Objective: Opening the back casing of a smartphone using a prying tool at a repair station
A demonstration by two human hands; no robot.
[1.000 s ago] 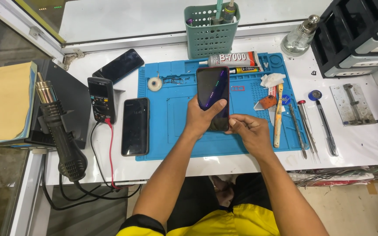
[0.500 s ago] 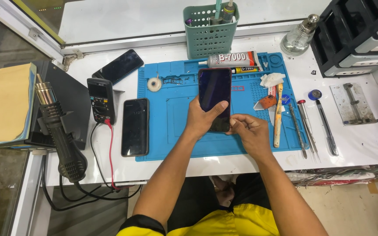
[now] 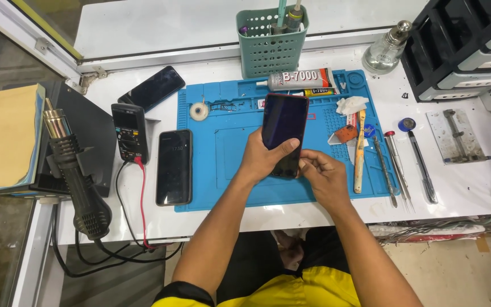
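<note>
A dark smartphone with a red rim [image 3: 284,128] is held upright-tilted over the blue work mat [image 3: 228,153]. My left hand [image 3: 262,156] grips its lower left side, thumb across the glass. My right hand [image 3: 320,173] touches the phone's lower right corner with pinched fingertips; whether it holds a small tool is hidden. Both forearms reach in from the bottom of the view.
A second black phone [image 3: 174,166] lies on the mat's left edge, a third [image 3: 152,88] further back. A multimeter [image 3: 130,132] and hot-air gun [image 3: 78,176] sit left. A green basket [image 3: 272,42], glue tubes [image 3: 299,81], tweezers and screwdrivers [image 3: 396,165], and a glass bottle [image 3: 385,50] sit behind and right.
The phone has tilted slightly, its top edge shifting a little to the right; my hands stay at its lower end in nearly the same place.
</note>
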